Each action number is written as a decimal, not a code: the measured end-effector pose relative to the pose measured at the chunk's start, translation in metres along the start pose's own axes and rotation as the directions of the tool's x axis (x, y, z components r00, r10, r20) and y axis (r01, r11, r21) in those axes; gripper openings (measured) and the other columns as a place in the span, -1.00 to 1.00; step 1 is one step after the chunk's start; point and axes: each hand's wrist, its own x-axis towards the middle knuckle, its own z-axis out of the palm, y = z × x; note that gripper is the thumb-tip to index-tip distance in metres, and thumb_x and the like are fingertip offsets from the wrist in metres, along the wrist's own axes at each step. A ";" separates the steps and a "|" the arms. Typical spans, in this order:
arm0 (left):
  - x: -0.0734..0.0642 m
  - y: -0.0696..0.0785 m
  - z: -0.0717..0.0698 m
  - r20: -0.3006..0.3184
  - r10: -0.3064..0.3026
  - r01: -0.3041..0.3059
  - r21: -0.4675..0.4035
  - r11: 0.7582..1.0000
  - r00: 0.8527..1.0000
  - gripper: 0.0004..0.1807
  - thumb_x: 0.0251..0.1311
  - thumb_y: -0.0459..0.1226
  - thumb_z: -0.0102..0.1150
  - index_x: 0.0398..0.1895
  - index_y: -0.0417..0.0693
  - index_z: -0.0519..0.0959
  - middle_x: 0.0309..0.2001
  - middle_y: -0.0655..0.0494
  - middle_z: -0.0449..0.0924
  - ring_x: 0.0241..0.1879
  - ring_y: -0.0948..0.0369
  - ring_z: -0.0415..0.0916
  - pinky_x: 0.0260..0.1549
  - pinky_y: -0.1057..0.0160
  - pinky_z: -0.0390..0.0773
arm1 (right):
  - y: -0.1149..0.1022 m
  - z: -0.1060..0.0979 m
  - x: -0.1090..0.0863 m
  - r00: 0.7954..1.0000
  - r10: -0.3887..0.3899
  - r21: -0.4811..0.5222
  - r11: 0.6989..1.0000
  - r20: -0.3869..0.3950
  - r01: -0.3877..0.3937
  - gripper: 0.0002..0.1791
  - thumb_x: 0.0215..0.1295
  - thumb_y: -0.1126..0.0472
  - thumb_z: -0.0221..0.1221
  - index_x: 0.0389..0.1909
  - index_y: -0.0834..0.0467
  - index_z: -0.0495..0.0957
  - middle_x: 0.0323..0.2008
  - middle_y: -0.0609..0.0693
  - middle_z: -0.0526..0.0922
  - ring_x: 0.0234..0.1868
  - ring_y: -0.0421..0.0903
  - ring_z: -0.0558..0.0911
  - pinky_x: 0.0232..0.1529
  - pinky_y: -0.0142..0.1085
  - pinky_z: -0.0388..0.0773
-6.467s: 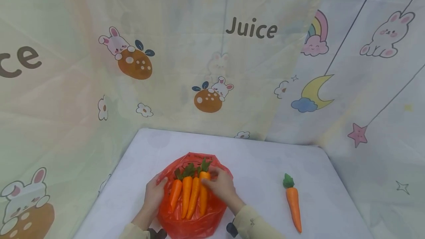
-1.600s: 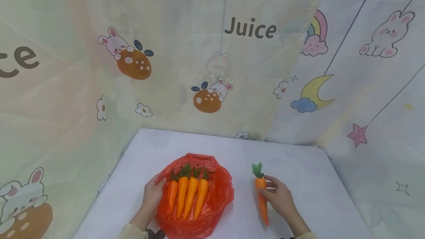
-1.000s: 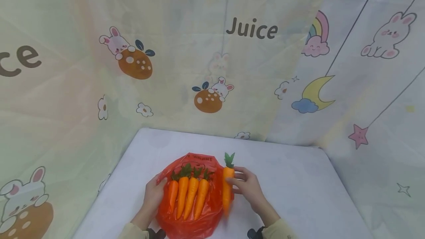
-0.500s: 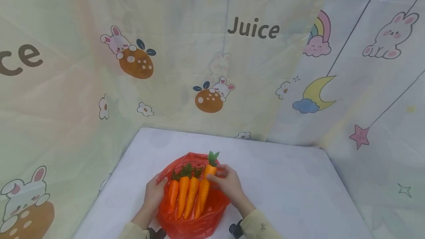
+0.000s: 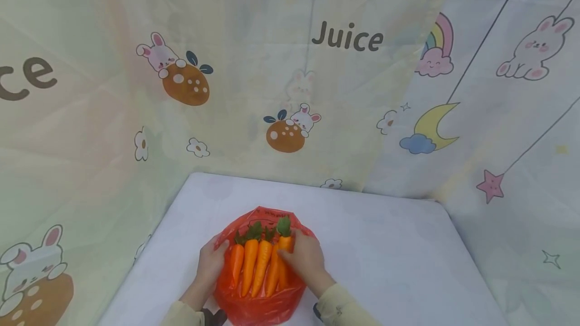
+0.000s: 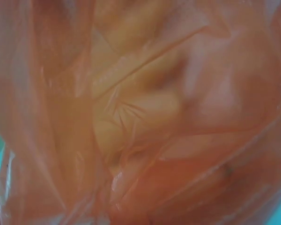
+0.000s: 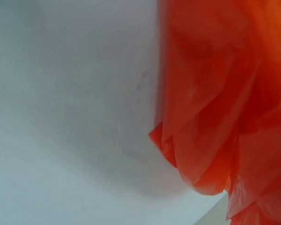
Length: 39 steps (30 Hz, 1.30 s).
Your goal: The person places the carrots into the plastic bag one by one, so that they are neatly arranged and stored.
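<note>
An open red plastic bag (image 5: 258, 311) lies on the table with several orange carrots (image 5: 248, 265) side by side in it, green tops toward the far side. My left hand (image 5: 210, 264) pinches the bag's left edge, thumb on the inside. At the bag's right side, my right hand (image 5: 309, 260) holds the rightmost carrot (image 5: 284, 243) near its top; this carrot's lower part is behind its neighbour. The left wrist view is filled by the translucent bag (image 6: 201, 154), with blurred carrots showing through. In the right wrist view the bag's crumpled side (image 7: 201, 103) appears, without the hand.
The white-covered table (image 5: 385, 260) extends around the bag. Printed cloth curtains (image 5: 244, 74) with rabbits and the word Juice hang behind and along both sides.
My right hand picked up the carrot from the table's right side, carried it left over the bag and lowered it inside among the others. My left hand stays at the bag's edge.
</note>
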 end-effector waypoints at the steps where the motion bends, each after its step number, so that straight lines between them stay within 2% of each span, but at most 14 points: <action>1: 0.000 0.000 0.000 0.000 0.000 0.000 -0.001 1.000 1.000 -0.43 0.57 -0.10 -0.07 0.49 -0.20 0.24 0.35 -0.21 0.41 0.26 -0.17 0.43 0.21 -0.13 0.44 | -0.001 0.000 0.000 1.000 -0.004 -0.030 1.000 -0.004 0.004 -0.23 0.06 -0.10 0.51 0.20 0.25 0.55 -0.08 0.08 0.72 -0.14 0.02 0.67 -0.03 -0.01 0.69; 5: 0.001 0.000 0.001 0.001 -0.003 0.003 -0.009 1.000 1.000 -0.43 0.56 -0.10 -0.07 0.49 -0.17 0.24 0.36 -0.19 0.41 0.27 -0.17 0.43 0.21 -0.10 0.44 | -0.002 0.001 0.001 0.999 -0.041 -0.135 0.990 -0.008 0.039 -0.25 0.08 -0.12 0.49 0.13 0.31 0.54 -0.22 0.09 0.72 -0.23 0.02 0.68 -0.06 -0.02 0.70; 9: 0.001 0.000 0.001 0.001 -0.005 0.005 -0.012 1.000 1.000 -0.43 0.56 -0.09 -0.05 0.50 -0.16 0.24 0.36 -0.18 0.40 0.27 -0.17 0.43 0.20 -0.10 0.45 | 0.000 0.003 0.001 0.998 -0.069 -0.204 0.977 -0.001 0.067 -0.38 0.10 -0.09 0.49 -0.04 0.29 0.57 -0.43 0.02 0.63 -0.38 -0.03 0.61 -0.13 -0.07 0.71; 13: 0.002 -0.001 0.001 0.000 -0.003 0.003 -0.007 1.000 1.000 -0.42 0.55 -0.09 -0.05 0.50 -0.16 0.24 0.36 -0.18 0.40 0.27 -0.17 0.43 0.21 -0.11 0.44 | 0.002 0.003 0.001 0.998 -0.054 -0.218 0.974 0.024 0.058 -0.54 0.14 -0.06 0.47 -0.25 0.21 0.55 -0.56 -0.06 0.50 -0.49 -0.09 0.50 -0.25 -0.18 0.71; 18: 0.003 0.000 0.001 -0.002 0.007 -0.007 -0.004 1.000 1.000 -0.43 0.56 -0.10 -0.05 0.49 -0.17 0.24 0.36 -0.19 0.40 0.27 -0.17 0.43 0.21 -0.12 0.44 | 0.002 0.000 0.000 0.998 -0.043 -0.216 0.975 0.047 0.052 -0.64 0.19 -0.01 0.41 -0.44 0.15 0.50 -0.65 -0.08 0.41 -0.56 -0.11 0.43 -0.40 -0.29 0.61; 26: 0.002 0.000 0.001 -0.001 0.011 -0.011 0.001 1.000 1.000 -0.44 0.56 -0.12 -0.06 0.49 -0.19 0.24 0.36 -0.20 0.40 0.26 -0.17 0.44 0.22 -0.12 0.42 | 0.001 0.000 -0.001 0.997 -0.008 -0.156 0.988 0.073 0.019 -0.71 0.16 0.07 0.43 -0.45 0.13 0.53 -0.64 -0.09 0.43 -0.57 -0.11 0.45 -0.44 -0.31 0.61; 34: 0.001 0.000 0.001 -0.006 -0.012 0.012 0.007 1.000 1.000 -0.43 0.56 -0.11 -0.07 0.50 -0.18 0.24 0.37 -0.20 0.39 0.27 -0.19 0.42 0.23 -0.14 0.40 | -0.001 0.004 0.001 0.998 -0.023 -0.219 0.975 0.058 0.035 -0.68 0.14 0.07 0.45 -0.53 0.10 0.50 -0.66 -0.09 0.42 -0.58 -0.11 0.43 -0.37 -0.28 0.67; 39: 0.002 -0.001 0.001 -0.007 -0.002 0.002 0.019 1.000 1.000 -0.45 0.57 -0.13 -0.09 0.48 -0.22 0.25 0.35 -0.23 0.40 0.26 -0.19 0.42 0.24 -0.18 0.40 | 0.000 0.007 0.001 0.997 -0.044 -0.262 0.963 0.060 0.058 -0.66 0.14 0.03 0.46 -0.54 0.09 0.51 -0.68 -0.11 0.41 -0.62 -0.13 0.43 -0.39 -0.31 0.66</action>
